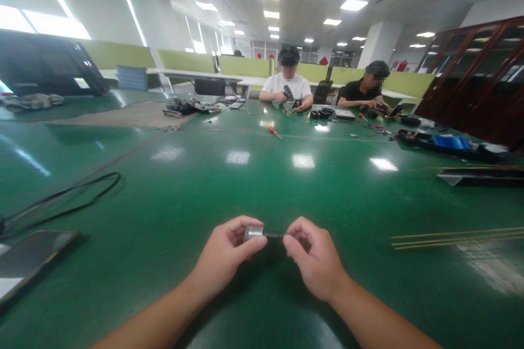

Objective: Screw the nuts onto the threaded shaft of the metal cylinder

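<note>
My left hand [227, 256] pinches a small silver metal cylinder [254, 232] between thumb and fingers, just above the green table [254, 174]. A thin dark rod [274, 235] sticks out of the cylinder to the right. My right hand [313, 259] is closed on the rod's far end, fingers curled. The two hands sit close together near the table's front edge, a few centimetres apart.
Thin yellow sticks [454, 237] lie to the right. A black cable [65, 199] loops at the left, beside a dark flat device [28, 259]. Two people [289, 90] sit at the far end with tools, a red screwdriver [274, 132] and black parts [442, 144].
</note>
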Demonstrator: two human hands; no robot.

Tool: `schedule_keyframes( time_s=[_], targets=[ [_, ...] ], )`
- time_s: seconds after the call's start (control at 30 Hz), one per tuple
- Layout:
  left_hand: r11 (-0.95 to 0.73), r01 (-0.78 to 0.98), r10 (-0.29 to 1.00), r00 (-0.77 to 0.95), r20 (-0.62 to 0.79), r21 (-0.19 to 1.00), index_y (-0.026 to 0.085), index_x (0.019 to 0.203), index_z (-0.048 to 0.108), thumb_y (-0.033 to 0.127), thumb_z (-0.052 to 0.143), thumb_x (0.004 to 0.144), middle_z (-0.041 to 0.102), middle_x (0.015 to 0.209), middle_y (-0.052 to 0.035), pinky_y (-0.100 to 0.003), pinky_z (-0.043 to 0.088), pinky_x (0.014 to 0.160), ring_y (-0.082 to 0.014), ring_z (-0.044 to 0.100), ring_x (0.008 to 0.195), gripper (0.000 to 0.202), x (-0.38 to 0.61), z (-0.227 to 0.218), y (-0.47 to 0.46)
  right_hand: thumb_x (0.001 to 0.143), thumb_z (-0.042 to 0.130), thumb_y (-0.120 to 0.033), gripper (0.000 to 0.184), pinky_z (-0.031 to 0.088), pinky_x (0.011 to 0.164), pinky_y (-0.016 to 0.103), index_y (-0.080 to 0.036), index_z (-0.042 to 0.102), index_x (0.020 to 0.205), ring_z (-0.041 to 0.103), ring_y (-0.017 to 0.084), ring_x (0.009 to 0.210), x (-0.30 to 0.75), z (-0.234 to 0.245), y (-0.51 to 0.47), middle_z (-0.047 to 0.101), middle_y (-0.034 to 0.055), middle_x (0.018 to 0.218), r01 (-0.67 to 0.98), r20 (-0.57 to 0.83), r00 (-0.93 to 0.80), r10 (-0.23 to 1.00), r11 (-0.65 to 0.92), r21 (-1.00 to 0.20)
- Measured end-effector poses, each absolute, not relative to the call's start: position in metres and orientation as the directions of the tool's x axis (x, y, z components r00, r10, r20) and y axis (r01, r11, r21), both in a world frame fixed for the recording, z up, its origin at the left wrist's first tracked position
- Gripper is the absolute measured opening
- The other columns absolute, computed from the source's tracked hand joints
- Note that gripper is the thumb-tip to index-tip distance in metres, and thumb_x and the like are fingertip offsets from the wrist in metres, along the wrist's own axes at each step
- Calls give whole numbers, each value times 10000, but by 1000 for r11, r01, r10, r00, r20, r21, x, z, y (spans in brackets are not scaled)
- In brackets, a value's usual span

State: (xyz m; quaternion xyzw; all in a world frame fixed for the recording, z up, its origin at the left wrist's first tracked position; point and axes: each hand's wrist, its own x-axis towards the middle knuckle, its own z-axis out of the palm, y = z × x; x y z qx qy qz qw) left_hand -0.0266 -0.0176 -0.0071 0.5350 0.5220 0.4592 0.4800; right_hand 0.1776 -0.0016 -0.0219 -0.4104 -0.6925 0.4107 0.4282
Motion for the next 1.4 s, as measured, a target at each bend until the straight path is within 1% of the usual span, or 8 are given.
schedule_keyframes(
  time_s=[0.13, 0.53, 0.7, 0.83, 1.07, 1.13, 1.23, 1.4],
  targets=[
    [22, 91, 1000, 11, -23, 996, 146, 949, 685, 415, 817, 710, 610, 687, 28, -205, 388, 503, -96, 488, 543, 383, -26, -6, -17, 976, 518, -406, 319, 362, 535, 234, -185, 552, 749, 508, 118, 540, 179, -24, 0, 542, -30, 603, 188, 256, -308, 916, 322, -928],
    [8, 57, 1000, 8, -9, 998, 144, 953, 674, 406, 820, 736, 605, 686, 28, -209, 359, 505, -95, 467, 544, 370, -29, -9, -16, 1020, 437, -438, 458, 369, 562, 247, -184, 542, 653, 510, 120, 537, 179, -22, -1, 519, -24, 570, 175, 301, -272, 914, 355, -919],
    [-16, -4, 1000, -12, 16, 1000, 213, 964, 534, 404, 800, 771, 571, 672, 71, -207, 359, 523, -102, 469, 550, 380, -30, -13, -14, 1043, 351, -475, 551, 342, 550, 260, -195, 474, 584, 469, 121, 514, 180, -24, -3, 471, -21, 536, 145, 324, -288, 901, 375, -915],
    [-33, -43, 999, -22, 32, 999, 223, 802, 411, 410, 779, 796, 604, 703, 62, -224, 391, 602, -117, 525, 605, 412, -30, -17, -12, 1044, 345, -485, 551, 313, 556, 268, -197, 451, 586, 451, 120, 518, 179, -25, -2, 450, -27, 534, 171, 333, -311, 890, 397, -902],
    [-10, -35, 999, -31, 9, 999, 183, 557, 379, 429, 794, 789, 634, 669, -6, -254, 411, 776, -195, 649, 840, 535, -33, -18, -12, 1048, 350, -476, 548, 302, 568, 266, -192, 468, 593, 453, 117, 524, 177, -26, -1, 449, -31, 535, 196, 339, -341, 877, 419, -887],
    [-5, -52, 999, -40, 3, 999, 187, 605, 406, 421, 812, 770, 656, 677, 6, -248, 419, 771, -191, 659, 843, 497, -33, -17, -12, 1049, 350, -475, 551, 302, 568, 264, -192, 470, 592, 451, 117, 521, 176, -25, -1, 448, -32, 531, 203, 337, -347, 875, 421, -884],
    [9, -86, 999, -43, -13, 996, 214, 823, 488, 406, 831, 749, 727, 784, 15, -243, 448, 748, -176, 676, 829, 400, -31, -15, -12, 1048, 350, -480, 547, 304, 568, 260, -192, 470, 598, 457, 119, 532, 175, -25, -2, 454, -30, 536, 205, 337, -356, 871, 425, -882],
    [35, -77, 999, -34, -37, 996, 205, 1065, 515, 373, 858, 713, 778, 972, -74, -303, 516, 839, -207, 717, 895, 519, -27, -12, -12, 1043, 376, -473, 515, 312, 572, 248, -188, 497, 632, 470, 119, 550, 173, -27, -3, 488, -29, 563, 237, 333, -370, 867, 435, -869]
  ],
)
